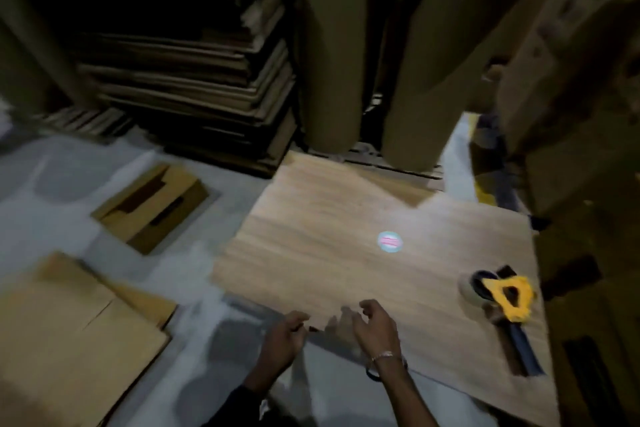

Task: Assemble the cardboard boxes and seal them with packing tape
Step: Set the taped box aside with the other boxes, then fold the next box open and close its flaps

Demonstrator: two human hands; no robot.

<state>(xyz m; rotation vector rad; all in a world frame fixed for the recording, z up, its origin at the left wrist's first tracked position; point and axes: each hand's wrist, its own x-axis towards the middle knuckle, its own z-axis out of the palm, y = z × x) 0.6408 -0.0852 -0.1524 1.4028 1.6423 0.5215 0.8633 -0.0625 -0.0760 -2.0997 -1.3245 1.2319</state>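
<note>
Both hands at the near edge of a flat cardboard sheet (363,253).
Left hand (282,340) pinches the edge; right hand (372,329) hovers loosely curled, holding nothing.

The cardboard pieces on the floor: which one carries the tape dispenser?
The large flat brown cardboard sheet with the round sticker, by both hands. The yellow tape dispenser lies on its right part; the two pieces on the left carry nothing.

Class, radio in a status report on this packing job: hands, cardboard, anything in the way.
Left hand pinching near edge of flat cardboard sheet. Right hand open, hovering over it. Tape dispenser lying on sheet's right side. Nothing assembled yet.
</note>
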